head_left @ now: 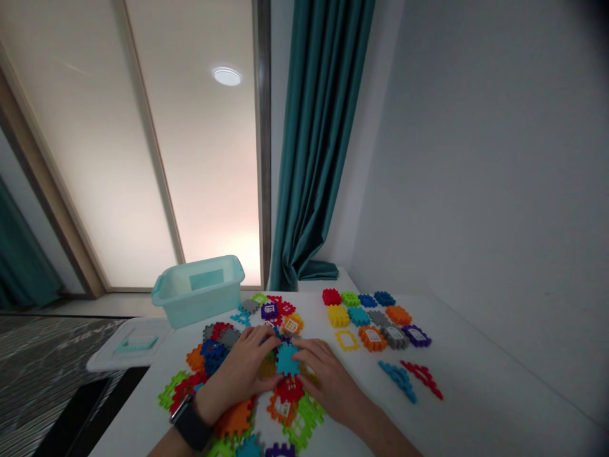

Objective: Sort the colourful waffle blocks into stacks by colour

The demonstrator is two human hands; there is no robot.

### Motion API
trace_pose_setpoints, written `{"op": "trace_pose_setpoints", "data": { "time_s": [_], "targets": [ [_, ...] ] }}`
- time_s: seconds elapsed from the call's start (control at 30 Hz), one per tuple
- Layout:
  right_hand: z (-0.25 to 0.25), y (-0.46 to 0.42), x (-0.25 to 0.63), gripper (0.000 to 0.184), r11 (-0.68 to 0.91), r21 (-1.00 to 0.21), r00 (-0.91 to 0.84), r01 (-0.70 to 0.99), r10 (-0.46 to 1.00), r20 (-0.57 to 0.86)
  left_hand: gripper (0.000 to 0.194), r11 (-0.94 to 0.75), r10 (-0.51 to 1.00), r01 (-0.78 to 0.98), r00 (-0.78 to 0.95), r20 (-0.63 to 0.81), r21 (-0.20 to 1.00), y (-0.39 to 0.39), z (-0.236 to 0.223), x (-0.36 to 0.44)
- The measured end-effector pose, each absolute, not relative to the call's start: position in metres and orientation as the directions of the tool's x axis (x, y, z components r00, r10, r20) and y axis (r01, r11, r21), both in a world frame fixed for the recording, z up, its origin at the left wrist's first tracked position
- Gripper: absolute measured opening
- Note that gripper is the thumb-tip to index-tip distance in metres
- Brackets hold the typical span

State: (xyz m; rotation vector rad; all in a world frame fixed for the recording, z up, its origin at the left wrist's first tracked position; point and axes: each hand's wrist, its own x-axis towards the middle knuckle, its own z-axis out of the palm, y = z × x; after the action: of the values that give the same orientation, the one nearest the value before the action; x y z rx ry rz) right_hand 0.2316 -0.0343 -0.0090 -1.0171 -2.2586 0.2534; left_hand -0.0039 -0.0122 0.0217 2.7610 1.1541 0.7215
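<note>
Between my two hands is a light blue square interlocking tile [287, 360] with notched edges. My left hand [250, 358], with a dark watch on its wrist, grips the tile's left side with the fingers curled round it. The fingers of my right hand [328, 377] close on its right edge. Beneath and around my hands lies a loose heap of notched tiles, among them a red tile [289, 388], an orange window tile [281, 408], green tiles [304, 422] and a dark blue tile [214, 357]. My hands hide part of the heap.
Sorted tile stacks stand at the right, such as a yellow stack [338, 316] and a purple window stack [417, 336]. Nearer lie blue pieces [398, 381] and red pieces [422, 379]. A teal bin [202, 292] stands back left, beside its lid [130, 344]. A wall bounds the right.
</note>
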Motion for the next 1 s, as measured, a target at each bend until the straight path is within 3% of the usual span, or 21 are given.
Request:
{"op": "trace_pose_setpoints", "data": {
  "time_s": [0.13,0.37,0.83,1.0],
  "targets": [
    [-0.009,-0.034,0.23,0.052,0.688,-0.413,-0.474,0.596,0.717,0.51,0.046,-0.697,0.705,0.669,0.575,0.414,0.258,-0.012,0.021,-0.003],
    [-0.014,-0.036,0.227,0.047,0.68,-0.427,-0.409,0.596,0.714,0.568,0.021,-0.724,0.672,0.653,0.593,0.444,0.222,-0.01,0.017,-0.005],
    [-0.01,-0.034,0.229,0.031,0.72,-0.381,-0.49,0.58,0.682,0.544,0.028,-0.733,0.642,0.669,0.622,0.448,0.122,-0.001,0.013,-0.012],
    [-0.01,-0.034,0.228,0.027,0.726,-0.379,-0.472,0.573,0.671,0.572,0.013,-0.709,0.649,0.695,0.578,0.496,0.118,-0.001,0.013,-0.01]
  ]
}}
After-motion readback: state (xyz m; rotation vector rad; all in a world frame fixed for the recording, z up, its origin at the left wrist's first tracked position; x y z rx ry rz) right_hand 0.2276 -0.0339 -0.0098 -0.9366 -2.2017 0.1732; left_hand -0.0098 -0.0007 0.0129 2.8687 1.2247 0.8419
